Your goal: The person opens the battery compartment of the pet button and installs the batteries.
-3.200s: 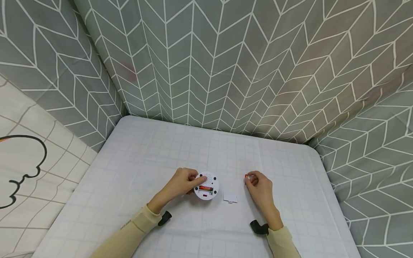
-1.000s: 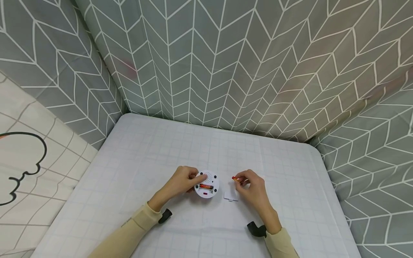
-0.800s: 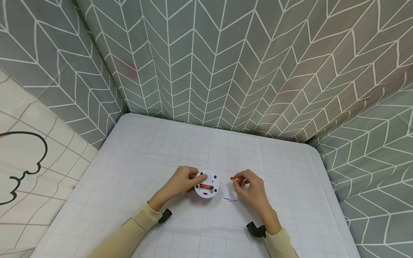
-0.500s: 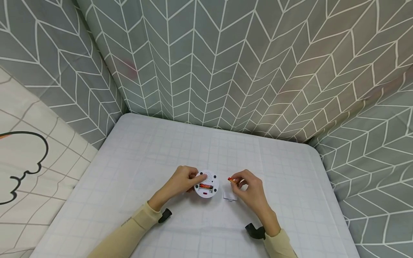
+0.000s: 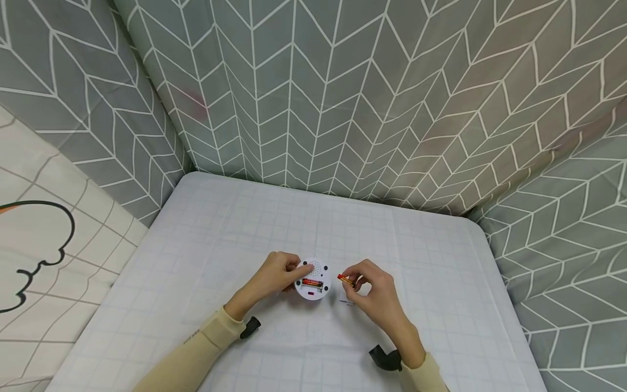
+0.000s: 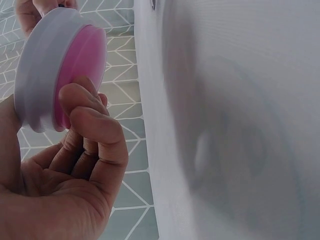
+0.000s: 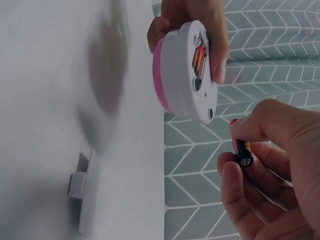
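Note:
My left hand (image 5: 276, 275) grips a round white device (image 5: 317, 273) above the table, thumb on its perforated back and fingers curled at its pink face (image 6: 86, 55). The device's battery compartment lies uncovered, with one red battery (image 5: 312, 282) showing in it. Just right of the device, my right hand (image 5: 376, 288) pinches a second battery (image 7: 243, 152), red and black, between thumb and fingers. Its red end points toward the device, with a small gap between them. A white battery cover (image 5: 345, 297) lies on the table, partly hidden by the right hand.
A white cloth with faint grid lines covers the table (image 5: 235, 218). Grey curtains (image 5: 313, 109) with a white chevron pattern hang behind and at the sides. A black wrist mount (image 5: 385, 359) sits below the right hand, another (image 5: 251, 328) below the left.
The right hand has carried its battery leftward, from right of the cover to close beside the device, and turned the battery into fuller view. The left hand stays nearly still with the device.

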`<action>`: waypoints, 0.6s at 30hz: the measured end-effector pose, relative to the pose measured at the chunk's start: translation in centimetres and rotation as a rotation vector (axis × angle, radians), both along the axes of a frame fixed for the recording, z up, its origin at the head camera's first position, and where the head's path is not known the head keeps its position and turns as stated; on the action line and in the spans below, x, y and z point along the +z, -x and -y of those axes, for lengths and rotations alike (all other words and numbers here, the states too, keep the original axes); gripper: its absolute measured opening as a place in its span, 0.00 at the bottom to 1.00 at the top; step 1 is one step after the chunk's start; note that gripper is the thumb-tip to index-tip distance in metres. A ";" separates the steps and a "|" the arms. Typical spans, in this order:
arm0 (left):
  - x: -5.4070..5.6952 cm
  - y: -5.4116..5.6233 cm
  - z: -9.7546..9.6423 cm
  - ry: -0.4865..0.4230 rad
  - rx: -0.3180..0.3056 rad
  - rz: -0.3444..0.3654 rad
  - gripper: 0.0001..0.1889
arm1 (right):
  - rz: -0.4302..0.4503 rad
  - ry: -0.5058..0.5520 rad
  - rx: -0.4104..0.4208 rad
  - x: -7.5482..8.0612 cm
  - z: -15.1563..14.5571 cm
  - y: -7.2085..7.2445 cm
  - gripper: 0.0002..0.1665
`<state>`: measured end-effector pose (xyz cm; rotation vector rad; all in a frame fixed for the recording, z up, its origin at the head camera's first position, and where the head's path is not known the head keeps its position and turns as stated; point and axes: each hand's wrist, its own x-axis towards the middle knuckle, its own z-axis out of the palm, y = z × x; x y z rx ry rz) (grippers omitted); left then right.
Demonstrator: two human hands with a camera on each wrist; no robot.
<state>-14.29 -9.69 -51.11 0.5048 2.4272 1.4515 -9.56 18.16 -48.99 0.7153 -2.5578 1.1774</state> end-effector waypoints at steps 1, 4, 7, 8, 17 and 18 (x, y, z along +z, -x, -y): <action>0.0 0.0 0.0 0.001 0.000 -0.003 0.23 | 0.000 -0.004 0.004 0.1 0.1 -0.1 0.15; 0.0 0.1 0.0 -0.006 0.000 -0.002 0.23 | -0.006 -0.012 0.015 0.2 0.3 -0.3 0.15; -0.1 0.1 0.0 -0.011 -0.001 0.000 0.24 | -0.011 -0.015 0.030 0.2 0.6 -0.4 0.15; -0.1 0.1 0.0 -0.014 -0.001 0.001 0.24 | -0.014 -0.016 0.037 0.2 0.7 -0.5 0.15; -0.3 0.0 0.0 -0.022 -0.001 -0.004 0.25 | -0.029 -0.018 0.058 0.3 1.3 -0.7 0.14; -0.3 0.0 0.0 -0.022 -0.002 -0.004 0.25 | -0.029 -0.016 0.059 0.3 1.4 -0.8 0.14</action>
